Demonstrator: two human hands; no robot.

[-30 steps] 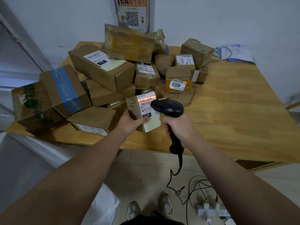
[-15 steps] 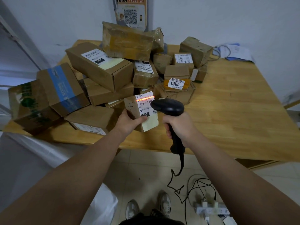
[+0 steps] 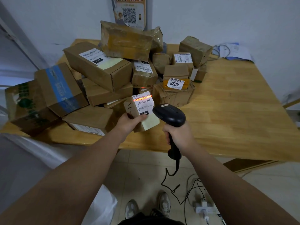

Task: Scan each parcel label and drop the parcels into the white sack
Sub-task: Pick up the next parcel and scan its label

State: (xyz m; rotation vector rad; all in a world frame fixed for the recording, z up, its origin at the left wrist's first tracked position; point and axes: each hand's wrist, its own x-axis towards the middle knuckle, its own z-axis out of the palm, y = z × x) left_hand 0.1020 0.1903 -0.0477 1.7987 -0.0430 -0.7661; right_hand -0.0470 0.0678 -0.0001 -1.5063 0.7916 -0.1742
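Note:
My left hand [image 3: 129, 122] grips a small cardboard parcel [image 3: 141, 112] with a white label reading 070-070-A80, held above the table's front edge. My right hand [image 3: 178, 135] grips the handle of a black barcode scanner [image 3: 169, 116], just right of the parcel. A red scan line lies across the barcode at the top of the label. The white sack [image 3: 48, 168] hangs open at the lower left, below the table edge and partly behind my left arm.
A heap of cardboard parcels [image 3: 100, 69] covers the left and back of the wooden table [image 3: 235, 111]. Papers and a cable [image 3: 232, 51] lie at the back right. The scanner's cord and a power strip [image 3: 203, 207] are on the floor by my feet.
The view has shifted slightly. The parcel and scanner stay together in my hands, with the red line still across the barcode.

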